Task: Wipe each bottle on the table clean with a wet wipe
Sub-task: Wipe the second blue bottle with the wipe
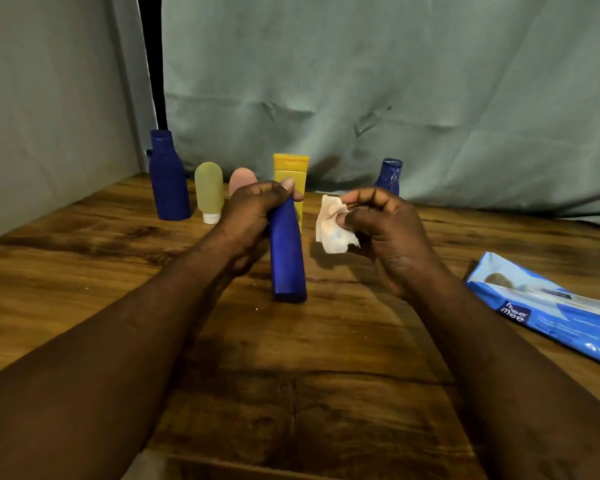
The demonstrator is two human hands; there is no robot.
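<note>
My left hand point(253, 213) grips the top of a blue bottle point(287, 258) that stands on the wooden table point(84, 271) at the middle. My right hand point(385, 230) pinches a crumpled white wet wipe point(331, 225) just right of that bottle, not touching it. Behind stand a tall blue bottle point(168, 178), a green tube point(209, 192) on its white cap, a pink tube point(241, 180) partly hidden by my left hand, a yellow tube point(290, 169), and a small blue bottle point(389, 176) behind my right hand.
A blue wet-wipe pack point(548, 310) lies at the table's right edge. A grey-green cloth backdrop point(395, 98) hangs behind the bottles and along the left side. Bare wood lies between my forearms in front.
</note>
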